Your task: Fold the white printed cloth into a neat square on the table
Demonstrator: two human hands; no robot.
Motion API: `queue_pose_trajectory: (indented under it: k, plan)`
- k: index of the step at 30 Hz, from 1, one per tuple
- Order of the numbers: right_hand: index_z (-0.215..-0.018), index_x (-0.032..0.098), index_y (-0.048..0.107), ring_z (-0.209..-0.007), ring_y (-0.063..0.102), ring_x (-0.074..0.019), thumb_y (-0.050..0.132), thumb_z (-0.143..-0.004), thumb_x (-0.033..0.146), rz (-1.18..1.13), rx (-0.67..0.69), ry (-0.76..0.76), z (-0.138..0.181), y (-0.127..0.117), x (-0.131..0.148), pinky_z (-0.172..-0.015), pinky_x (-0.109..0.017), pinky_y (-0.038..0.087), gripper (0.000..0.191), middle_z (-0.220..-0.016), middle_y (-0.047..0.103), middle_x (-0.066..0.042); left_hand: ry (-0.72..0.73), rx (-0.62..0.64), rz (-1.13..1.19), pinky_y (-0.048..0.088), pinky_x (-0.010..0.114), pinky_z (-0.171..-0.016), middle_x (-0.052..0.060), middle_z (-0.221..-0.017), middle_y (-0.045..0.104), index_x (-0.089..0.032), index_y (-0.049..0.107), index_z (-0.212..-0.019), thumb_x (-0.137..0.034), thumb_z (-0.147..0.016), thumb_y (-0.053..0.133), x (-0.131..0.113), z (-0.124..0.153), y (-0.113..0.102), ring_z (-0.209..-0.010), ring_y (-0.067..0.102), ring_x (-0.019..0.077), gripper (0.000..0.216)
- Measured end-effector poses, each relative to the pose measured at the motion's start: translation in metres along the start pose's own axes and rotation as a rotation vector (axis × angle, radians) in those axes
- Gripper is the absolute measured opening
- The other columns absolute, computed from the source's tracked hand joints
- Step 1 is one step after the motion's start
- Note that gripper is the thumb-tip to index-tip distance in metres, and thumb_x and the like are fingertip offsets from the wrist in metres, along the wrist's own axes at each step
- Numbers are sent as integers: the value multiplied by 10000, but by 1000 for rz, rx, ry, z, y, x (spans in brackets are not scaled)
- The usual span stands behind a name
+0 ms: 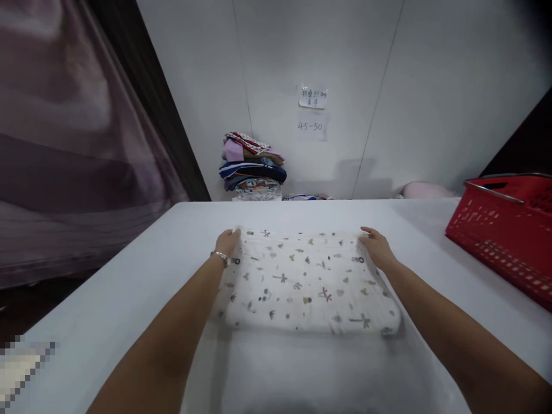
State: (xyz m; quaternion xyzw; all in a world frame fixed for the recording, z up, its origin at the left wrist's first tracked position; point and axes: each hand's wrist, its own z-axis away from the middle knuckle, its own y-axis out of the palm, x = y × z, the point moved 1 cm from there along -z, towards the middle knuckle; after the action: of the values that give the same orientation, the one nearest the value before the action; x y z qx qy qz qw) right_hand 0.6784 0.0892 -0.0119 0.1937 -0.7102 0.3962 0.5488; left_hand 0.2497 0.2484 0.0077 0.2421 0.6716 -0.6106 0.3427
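Note:
A folded white cloth [304, 282] printed with small grey and brown figures lies flat in the middle of the white table [129, 276]. My left hand [227, 242], with a bracelet at the wrist, pinches the cloth's far left corner. At the far right corner my right hand [376, 246] is closed on the cloth's edge. Both forearms reach out along the cloth's two sides.
A red plastic basket [504, 230] with a metal handle stands at the table's right edge. Beyond the far edge, a stack of folded clothes [252, 167] rests against the white wall, under a paper note [313, 98]. A dark curtain [64, 144] hangs at the left.

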Motion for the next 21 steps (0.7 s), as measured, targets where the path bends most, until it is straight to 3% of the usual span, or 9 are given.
queue_pose_trajectory:
  k: [6, 15, 21]
  plan:
    - [-1096, 93, 603, -663, 529, -148, 469, -626, 230, 152, -23, -23, -33, 23, -16, -639, -273, 423, 507, -782, 611, -46, -15, -4, -171, 359, 280, -609, 80, -705, 613, -161, 576, -669, -341, -741, 458, -8, -21, 28, -706, 546, 213, 227]
    - [-1206, 153, 525, -1010, 536, -224, 385, -774, 204, 528, 17, -212, -38, 31, -20, -882, -347, 404, 457, -1135, 591, -93, -1, -21, -341, 400, 332, -717, 166, -973, 636, -144, 597, -927, -339, -811, 402, 0, -34, 47, -918, 574, 274, 299]
    - [-1269, 169, 454, -1045, 498, -276, 303, -846, 172, 921, 76, -280, -26, 38, -6, -797, -387, 434, 450, -1155, 545, -144, 20, 37, -425, 420, 377, -769, 188, -1067, 607, -134, 586, -1012, -332, -809, 418, -5, -28, 44, -982, 564, 308, 330]
